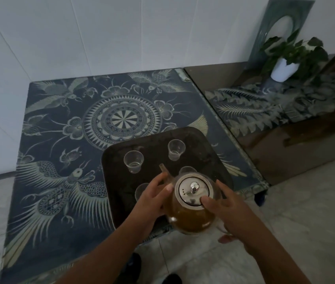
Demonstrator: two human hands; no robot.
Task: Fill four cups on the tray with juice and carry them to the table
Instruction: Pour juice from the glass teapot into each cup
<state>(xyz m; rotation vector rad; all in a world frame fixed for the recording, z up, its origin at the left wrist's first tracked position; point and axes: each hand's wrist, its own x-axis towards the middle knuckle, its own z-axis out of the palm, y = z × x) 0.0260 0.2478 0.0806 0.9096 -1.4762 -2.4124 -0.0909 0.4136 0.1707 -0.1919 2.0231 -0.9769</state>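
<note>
A dark square tray (199,160) lies on the patterned table (64,124). On it stand clear plastic cups: one at the far right (176,149), one at the far left (133,161), one half hidden behind the teapot (187,170) and one under my left hand (141,190). A glass teapot (191,203) of amber juice with a steel lid hangs over the tray's near edge, spout pointing away. My left hand (154,198) rests against its left side. My right hand (227,212) grips its right side, thumb on the lid.
A white pot with a green plant (285,66) stands at the back right on a lower patterned surface (275,107), in front of a tall mirror panel (279,27). White walls border the table at the left and back. Pale floor tiles (306,212) lie to the right.
</note>
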